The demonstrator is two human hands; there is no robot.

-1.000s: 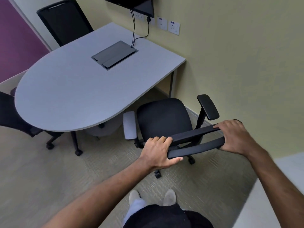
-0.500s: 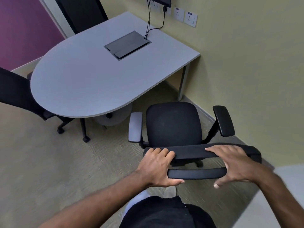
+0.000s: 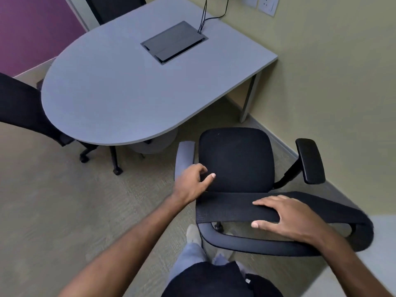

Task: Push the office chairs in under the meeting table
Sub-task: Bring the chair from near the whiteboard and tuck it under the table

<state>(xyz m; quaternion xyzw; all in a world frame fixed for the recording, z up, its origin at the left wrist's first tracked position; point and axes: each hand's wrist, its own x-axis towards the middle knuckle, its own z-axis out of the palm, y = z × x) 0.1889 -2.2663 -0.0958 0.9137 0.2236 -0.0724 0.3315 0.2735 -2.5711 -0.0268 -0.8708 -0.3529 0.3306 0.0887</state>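
A black office chair (image 3: 235,159) stands on the carpet just off the rounded end of the grey meeting table (image 3: 128,93), its seat outside the table edge and facing it. My right hand (image 3: 293,219) lies over the top of the chair's backrest (image 3: 222,209), fingers across it and thumb on its near side. My left hand (image 3: 190,185) is off the backrest. It hovers by the seat's left rear corner, beside the grey-looking left armrest (image 3: 184,153), with loose fingers and nothing in it.
A second black chair (image 3: 19,103) sits at the table's left side, a third (image 3: 115,7) at the far end. A yellow wall (image 3: 332,82) runs close on the chair's right. A table leg (image 3: 248,97) stands near the wall. My feet are behind the chair.
My left hand has let go of the backrest and moved forward toward the left armrest. My right hand has slid inward along the backrest top. The chair has turned and sits closer to me.
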